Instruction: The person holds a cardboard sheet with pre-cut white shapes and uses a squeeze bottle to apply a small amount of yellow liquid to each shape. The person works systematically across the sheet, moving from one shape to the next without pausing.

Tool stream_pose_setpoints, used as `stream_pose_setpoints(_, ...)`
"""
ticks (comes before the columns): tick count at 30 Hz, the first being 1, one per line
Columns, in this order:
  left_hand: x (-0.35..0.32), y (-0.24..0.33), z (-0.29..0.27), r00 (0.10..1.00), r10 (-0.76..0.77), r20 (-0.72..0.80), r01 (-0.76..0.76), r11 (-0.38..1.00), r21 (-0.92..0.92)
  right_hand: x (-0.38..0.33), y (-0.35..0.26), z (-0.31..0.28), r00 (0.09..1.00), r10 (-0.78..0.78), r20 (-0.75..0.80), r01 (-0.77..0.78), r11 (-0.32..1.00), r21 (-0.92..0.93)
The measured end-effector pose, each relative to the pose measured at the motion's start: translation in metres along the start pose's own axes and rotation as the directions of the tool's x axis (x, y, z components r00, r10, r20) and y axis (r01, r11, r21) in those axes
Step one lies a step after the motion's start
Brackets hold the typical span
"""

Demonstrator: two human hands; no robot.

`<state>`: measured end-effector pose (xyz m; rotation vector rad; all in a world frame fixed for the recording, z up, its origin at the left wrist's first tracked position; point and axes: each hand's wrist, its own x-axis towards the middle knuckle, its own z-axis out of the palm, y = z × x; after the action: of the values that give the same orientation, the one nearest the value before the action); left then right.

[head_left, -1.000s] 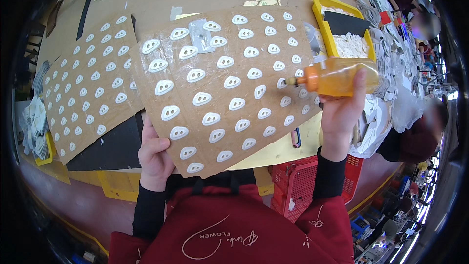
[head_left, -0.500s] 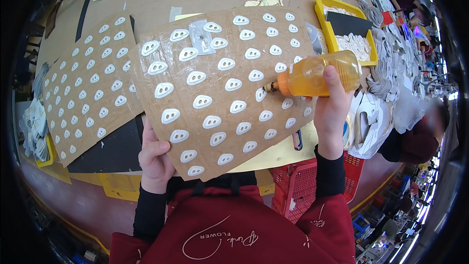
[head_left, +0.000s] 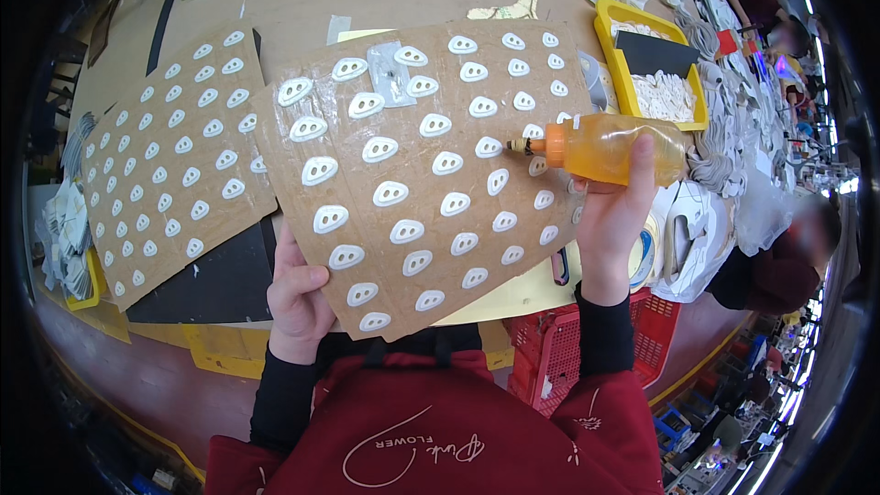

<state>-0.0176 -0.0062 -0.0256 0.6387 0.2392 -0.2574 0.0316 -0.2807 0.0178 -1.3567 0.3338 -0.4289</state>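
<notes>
My left hand grips the near left edge of a brown board, thumb on top, tilting it up. Rows of small white rounded-triangle pieces, each with two oval holes, lie on the board. My right hand is wrapped round a clear squeeze bottle of amber liquid with an orange cap. The bottle lies nearly sideways, its dark nozzle tip just right of one white piece in the right part of the board. Whether the tip touches anything, I cannot tell.
A second brown board with similar pieces lies at left, over a black sheet. A yellow tray of white pieces stands at the back right, beside stacked grey-white material. Red crates stand below the table edge. Another person is at right.
The bottle's nozzle has moved up and slightly right, from one white piece to beside another farther up the board. The held board has shifted slightly right and down in view.
</notes>
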Motion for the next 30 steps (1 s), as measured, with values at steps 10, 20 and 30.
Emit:
stream_pose_setpoints(10,0.000,0.000,0.001,1.000,0.007,-0.017,-0.007,1.000,0.003,-0.019,0.013,0.001,0.994,-0.099,-0.046,0.100,0.995,-0.001)
stream_pose_setpoints(20,0.000,0.000,0.002,1.000,0.002,-0.027,-0.002,1.000,-0.017,-0.023,0.022,-0.005,0.980,-0.196,-0.023,0.195,0.980,-0.030)
stream_pose_setpoints(30,-0.001,0.001,0.002,1.000,-0.002,-0.026,0.001,1.000,-0.015,-0.032,0.018,0.002,0.956,-0.286,0.059,0.287,0.958,-0.011)
